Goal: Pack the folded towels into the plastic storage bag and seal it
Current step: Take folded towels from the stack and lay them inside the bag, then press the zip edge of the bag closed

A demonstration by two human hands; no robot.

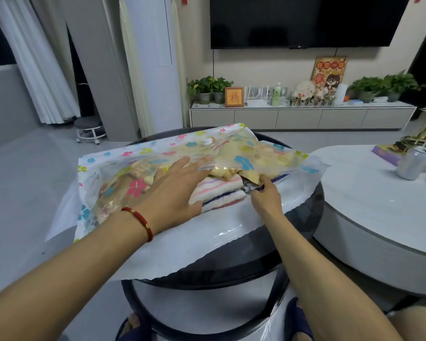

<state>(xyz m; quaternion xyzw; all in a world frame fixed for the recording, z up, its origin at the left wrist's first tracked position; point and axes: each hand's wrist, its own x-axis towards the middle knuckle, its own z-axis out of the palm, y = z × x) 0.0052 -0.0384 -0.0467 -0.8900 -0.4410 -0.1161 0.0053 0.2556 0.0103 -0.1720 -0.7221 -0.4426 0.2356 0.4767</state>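
Towels (219,190) half inside bag (138,153), mouth unsealed. Left hand (172,190) flat, pressing stack; right hand (265,193) pinching towel edge. Sealing left.

Lying flat across the round black table (303,217): flower-printed plastic storage bag (143,166), mouth gaping; striped folded towels (219,193) sticking halfway out.

Towels (219,190) lie in the bag (138,153) on the round table (303,217), can (412,163) right.
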